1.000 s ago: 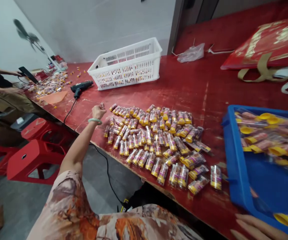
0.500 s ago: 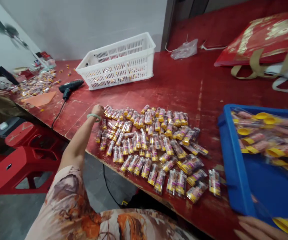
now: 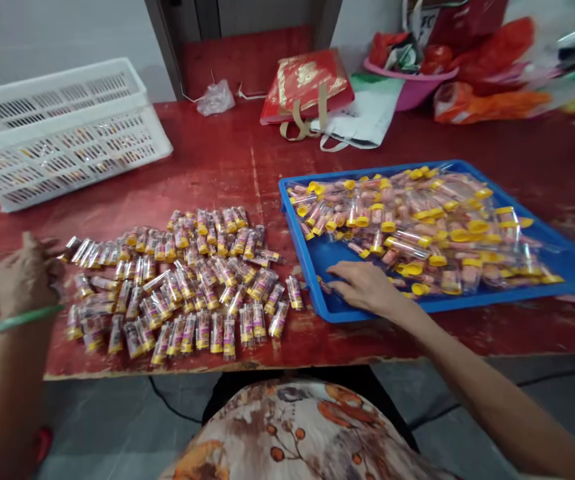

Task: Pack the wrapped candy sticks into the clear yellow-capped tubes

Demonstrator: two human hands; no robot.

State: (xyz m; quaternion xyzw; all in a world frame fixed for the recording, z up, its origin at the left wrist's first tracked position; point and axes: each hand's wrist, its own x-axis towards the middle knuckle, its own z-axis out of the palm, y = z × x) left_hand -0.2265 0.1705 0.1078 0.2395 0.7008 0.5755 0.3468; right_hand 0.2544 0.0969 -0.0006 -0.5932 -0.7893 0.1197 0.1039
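Note:
My left hand (image 3: 24,277), with a pale green bangle (image 3: 23,320) at its wrist, hovers by the left end of a spread of small clear tubes (image 3: 187,287) with yellow ends and printed labels. Motion blurs its fingers, so their grip is unclear. My right hand (image 3: 362,287) reaches into the near left corner of a blue tray (image 3: 317,253), fingers stretched out. Beside its fingertips lies one small tube (image 3: 323,285). Heaped in the tray are many clear tubes with yellow caps and pinkish contents (image 3: 417,213).
A white slotted crate (image 3: 67,133) stands at the back left, tubes showing through its slots. Behind the tray lie a red gift bag (image 3: 307,83), a white bag (image 3: 362,113) and a pink basin (image 3: 412,90). The red table's front edge (image 3: 177,368) runs before my lap.
My view has swung right, bringing the whole tray into sight; the heat gun and stools have left it. My right hand now reaches further into the tray. My left hand stays by the tubes' left end.

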